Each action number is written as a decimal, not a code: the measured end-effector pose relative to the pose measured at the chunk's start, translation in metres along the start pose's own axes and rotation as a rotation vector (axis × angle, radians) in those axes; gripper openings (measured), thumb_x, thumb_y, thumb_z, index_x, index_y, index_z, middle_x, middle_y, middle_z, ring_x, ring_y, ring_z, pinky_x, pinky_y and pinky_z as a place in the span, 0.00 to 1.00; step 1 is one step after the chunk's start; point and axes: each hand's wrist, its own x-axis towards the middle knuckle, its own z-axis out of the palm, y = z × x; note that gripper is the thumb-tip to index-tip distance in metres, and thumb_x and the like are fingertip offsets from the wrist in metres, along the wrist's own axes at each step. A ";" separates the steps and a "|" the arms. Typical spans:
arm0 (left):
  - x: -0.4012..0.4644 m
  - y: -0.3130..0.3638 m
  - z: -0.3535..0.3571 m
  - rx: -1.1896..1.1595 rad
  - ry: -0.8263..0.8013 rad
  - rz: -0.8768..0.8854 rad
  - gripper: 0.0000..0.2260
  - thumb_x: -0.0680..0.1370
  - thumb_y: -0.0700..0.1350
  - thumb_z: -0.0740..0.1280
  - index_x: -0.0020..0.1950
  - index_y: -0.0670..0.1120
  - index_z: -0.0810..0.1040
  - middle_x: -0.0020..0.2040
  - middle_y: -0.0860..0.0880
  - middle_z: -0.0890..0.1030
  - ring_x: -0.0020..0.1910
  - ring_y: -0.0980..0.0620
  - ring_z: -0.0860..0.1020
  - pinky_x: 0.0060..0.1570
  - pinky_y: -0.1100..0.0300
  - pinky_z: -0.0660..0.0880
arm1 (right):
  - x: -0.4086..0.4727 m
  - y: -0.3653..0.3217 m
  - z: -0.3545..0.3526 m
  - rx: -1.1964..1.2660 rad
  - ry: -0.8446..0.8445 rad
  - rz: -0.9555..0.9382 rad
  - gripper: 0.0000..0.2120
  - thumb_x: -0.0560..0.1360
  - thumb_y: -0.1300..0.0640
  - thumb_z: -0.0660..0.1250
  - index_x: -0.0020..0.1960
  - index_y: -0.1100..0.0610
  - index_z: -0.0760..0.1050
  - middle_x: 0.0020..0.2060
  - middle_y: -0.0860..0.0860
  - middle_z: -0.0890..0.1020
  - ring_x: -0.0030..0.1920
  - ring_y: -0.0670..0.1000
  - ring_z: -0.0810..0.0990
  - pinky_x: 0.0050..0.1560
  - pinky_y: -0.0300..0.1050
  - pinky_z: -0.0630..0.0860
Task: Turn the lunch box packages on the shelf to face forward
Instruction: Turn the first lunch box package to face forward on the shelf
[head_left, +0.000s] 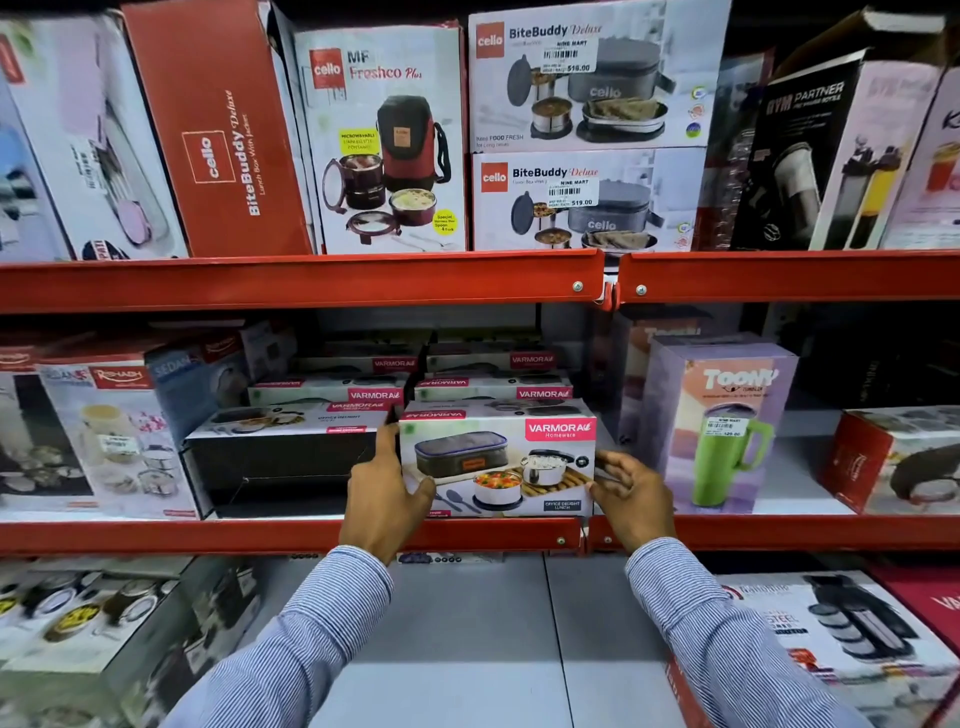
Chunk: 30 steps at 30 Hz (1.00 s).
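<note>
The Varmora box (497, 465), white with a pink logo panel and a printed lunch set, stands upright at the shelf edge, picture side forward, between the two hands (387, 496), with a black-sided box (283, 462) just left of the left hand.

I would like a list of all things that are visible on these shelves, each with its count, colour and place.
Varmora lunch box: one, white with pink label, middle shelf front, facing forward, held at both ends.
Black-sided Varmora box: one, left of it, dark side outward.
Varmora stacks: several, white, behind; exact count unclear.
BiteBuddy Deluxe boxes: two, white, stacked, top shelf.
Red BiteBuddy box: one, top shelf, side outward.
Freshco Plus box: one, white, top shelf.
Toony tumbler box: one, lilac, middle shelf right.
Shelf rails: red.
Left hand: box's left end.
Right hand: box's right end.
</note>
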 end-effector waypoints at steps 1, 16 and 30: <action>0.000 -0.001 0.001 -0.005 -0.001 -0.002 0.32 0.73 0.41 0.73 0.73 0.50 0.63 0.51 0.44 0.86 0.46 0.47 0.85 0.53 0.51 0.81 | 0.000 0.001 0.001 0.001 -0.003 0.004 0.21 0.69 0.72 0.70 0.61 0.60 0.76 0.56 0.56 0.83 0.53 0.52 0.82 0.57 0.46 0.77; 0.003 -0.004 0.013 -0.020 -0.084 -0.023 0.40 0.72 0.40 0.75 0.76 0.50 0.55 0.61 0.43 0.83 0.54 0.44 0.84 0.57 0.51 0.80 | 0.014 0.013 0.005 -0.069 0.030 0.028 0.20 0.70 0.70 0.70 0.58 0.55 0.76 0.56 0.55 0.83 0.55 0.55 0.83 0.58 0.52 0.79; -0.018 -0.030 -0.074 0.037 0.244 0.034 0.18 0.74 0.45 0.74 0.64 0.46 0.78 0.49 0.49 0.86 0.40 0.60 0.83 0.42 0.71 0.78 | -0.057 -0.054 0.063 0.017 0.263 -0.453 0.15 0.71 0.65 0.67 0.56 0.55 0.78 0.50 0.50 0.82 0.48 0.48 0.81 0.51 0.38 0.77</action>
